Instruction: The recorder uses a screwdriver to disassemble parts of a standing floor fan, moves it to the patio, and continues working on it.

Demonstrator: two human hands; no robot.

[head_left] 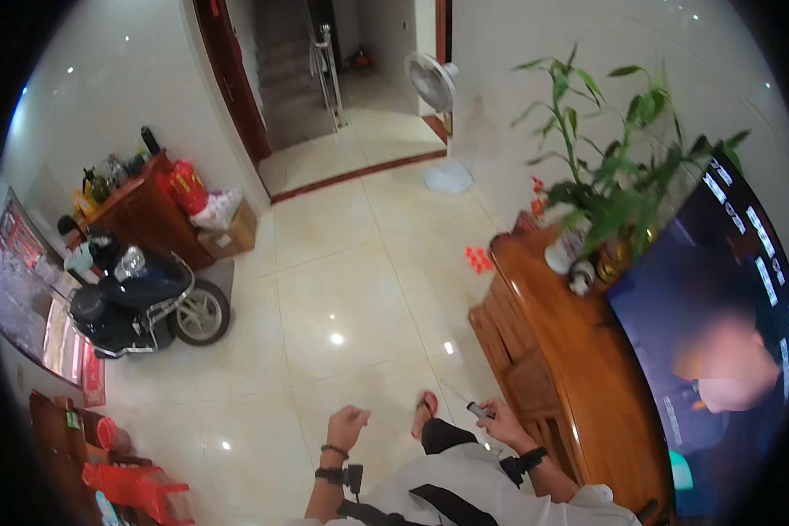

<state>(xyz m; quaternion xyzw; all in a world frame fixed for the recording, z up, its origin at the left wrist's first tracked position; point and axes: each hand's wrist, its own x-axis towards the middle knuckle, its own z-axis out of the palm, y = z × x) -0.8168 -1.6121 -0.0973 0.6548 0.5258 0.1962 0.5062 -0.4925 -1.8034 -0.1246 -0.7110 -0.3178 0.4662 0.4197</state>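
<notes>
While R hand (502, 422) grips thin-shafted tool (476, 408) by handle, shaft's fwd of fingers; L hand (348, 427) curled, can't tell contents.

A scooter (140, 294) stands left, a cabinet (579, 368) right, a fan (433, 83) beside the doorway (355, 149)

Left hand (349, 427): I see it raised and curled, how tightly I cannot tell.
Right hand (502, 423): for me it is closed, in holding pose.
Forearms (324, 503): both bent forward, well apart.
</notes>
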